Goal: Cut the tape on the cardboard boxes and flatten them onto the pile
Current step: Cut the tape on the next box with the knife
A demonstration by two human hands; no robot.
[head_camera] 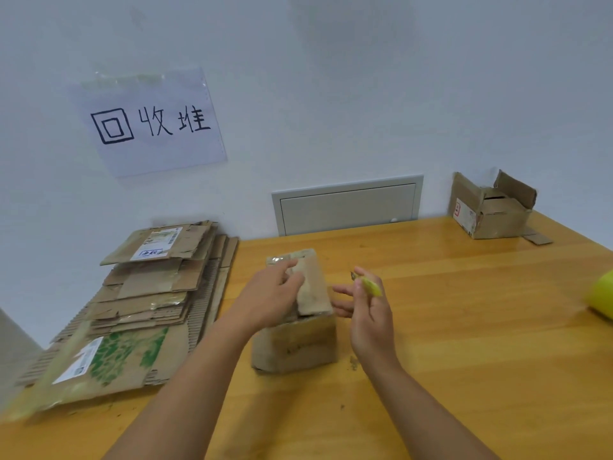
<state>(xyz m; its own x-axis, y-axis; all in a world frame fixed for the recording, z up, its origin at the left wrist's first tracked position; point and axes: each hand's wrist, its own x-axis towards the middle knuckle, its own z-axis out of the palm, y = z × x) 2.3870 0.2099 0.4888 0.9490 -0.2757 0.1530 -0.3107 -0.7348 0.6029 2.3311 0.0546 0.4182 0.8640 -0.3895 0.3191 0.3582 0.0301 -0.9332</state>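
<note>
Head view: left hand [270, 295] grips the box [297, 322] flap on the counter [464, 327]; right hand [366, 305], just beside it, pinches a yellow cutter [370, 285].

I see a yellow wood table [464, 327]. On it sit a small brown box [298, 343] in the middle, a pile of flat boxes [139, 303] at the left, and an open box [491, 210] far back right.

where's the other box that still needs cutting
In the head view the open cardboard box sits at the table's far right corner against the wall, right of the grey wall panel.
</note>
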